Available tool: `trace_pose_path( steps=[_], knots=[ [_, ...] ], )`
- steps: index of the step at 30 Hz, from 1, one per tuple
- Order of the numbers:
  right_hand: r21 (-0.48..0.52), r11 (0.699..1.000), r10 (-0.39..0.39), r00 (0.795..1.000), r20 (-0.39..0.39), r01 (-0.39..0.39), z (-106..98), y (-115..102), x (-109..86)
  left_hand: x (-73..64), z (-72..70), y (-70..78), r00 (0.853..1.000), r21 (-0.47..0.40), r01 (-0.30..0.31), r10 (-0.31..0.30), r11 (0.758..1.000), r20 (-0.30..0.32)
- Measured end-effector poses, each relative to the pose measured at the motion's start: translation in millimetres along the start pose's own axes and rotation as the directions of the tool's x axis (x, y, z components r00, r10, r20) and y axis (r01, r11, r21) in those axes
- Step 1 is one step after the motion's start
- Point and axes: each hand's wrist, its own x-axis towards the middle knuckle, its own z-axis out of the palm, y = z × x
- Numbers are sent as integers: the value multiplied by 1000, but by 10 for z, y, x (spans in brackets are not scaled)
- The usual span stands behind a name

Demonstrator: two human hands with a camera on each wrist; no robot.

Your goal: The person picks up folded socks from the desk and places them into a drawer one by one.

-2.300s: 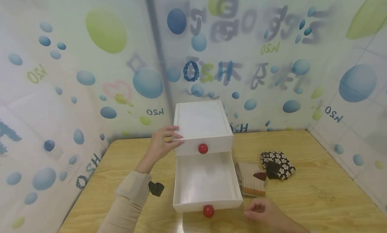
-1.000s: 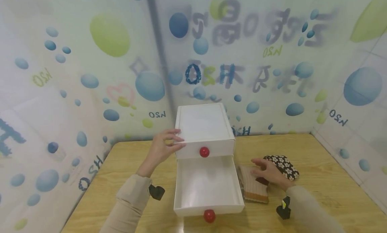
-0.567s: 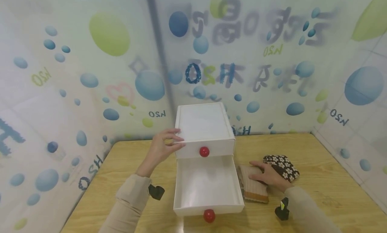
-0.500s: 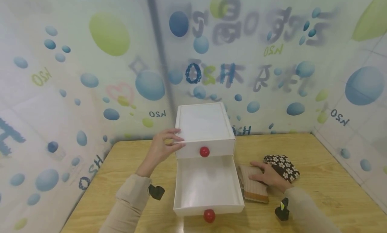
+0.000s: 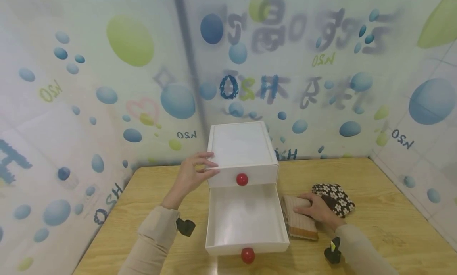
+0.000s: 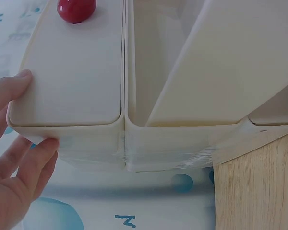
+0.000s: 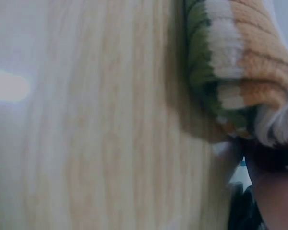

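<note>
My left hand (image 5: 191, 174) grips the upper left corner of a white two-drawer box (image 5: 239, 144), thumb on the front and fingers on top and side. Its upper drawer, with a red round knob (image 5: 242, 179), is pushed in. The lower drawer (image 5: 246, 249) is pulled out toward me, its bare floor showing. Right of the box my right hand (image 5: 315, 209) holds folded striped ribbed socks (image 5: 302, 227) between thumb and fingers. In the right wrist view the socks' green, white and orange bands (image 7: 230, 52) show close over the wood; most of that hand is outside this view.
Just behind my right hand lies a folded black item with white flowers (image 5: 337, 197). Everything stands on a wooden table (image 5: 160, 235). A wall covering with blue and green dots (image 5: 176, 100) encloses it at the back and sides.
My right hand came up from the table's front to the striped socks, and its fingers then drew together on them. My left hand stays at the box corner.
</note>
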Motion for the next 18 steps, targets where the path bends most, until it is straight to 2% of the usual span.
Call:
trace_pose_path(
  steps=[1,3,10,18],
  knots=[
    [0,1000,-1,1000,-1,1,2,5,-3,0,1,-8,1000,1,-5,5,1000,0],
    [0,1000,-9,1000,-11,9,9,19,-6,27,16,-118,1000,1,-10,10,1000,-1],
    [-8,996,-88,995,-53,88,27,37,-17,30,21,-113,1000,12,2,-2,1000,2],
    [27,995,-93,995,-45,95,44,-1,-26,17,20,-117,1000,1,1,-1,1000,-1]
  ],
)
